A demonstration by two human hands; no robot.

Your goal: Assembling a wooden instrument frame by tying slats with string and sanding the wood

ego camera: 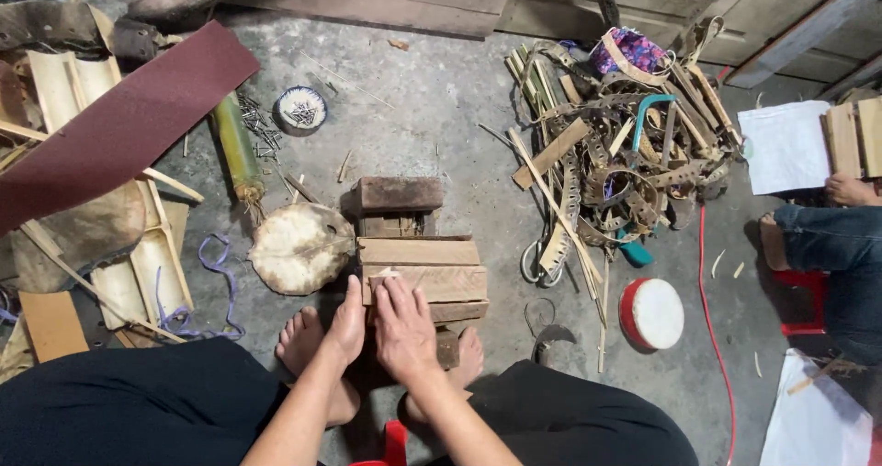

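My left hand (347,323) and my right hand (402,330) rest side by side on the near edge of a stack of wooden blocks (424,266) on the concrete floor. Their fingers pinch a small pale piece of wood (382,274) lying on the top block. My bare feet sit just below the blocks, one under each hand. A darker wooden block (398,193) lies at the far end of the stack. A round pale drum skin (300,247) lies flat just left of the blocks.
A heap of bamboo strips and curved hoops (621,158) lies at the right. A small red-rimmed drum (651,313) sits near it. A dish of nails (300,109), a green bamboo stalk (237,149) and a maroon sheet (119,126) lie left. Another person's leg (827,241) is at the right edge.
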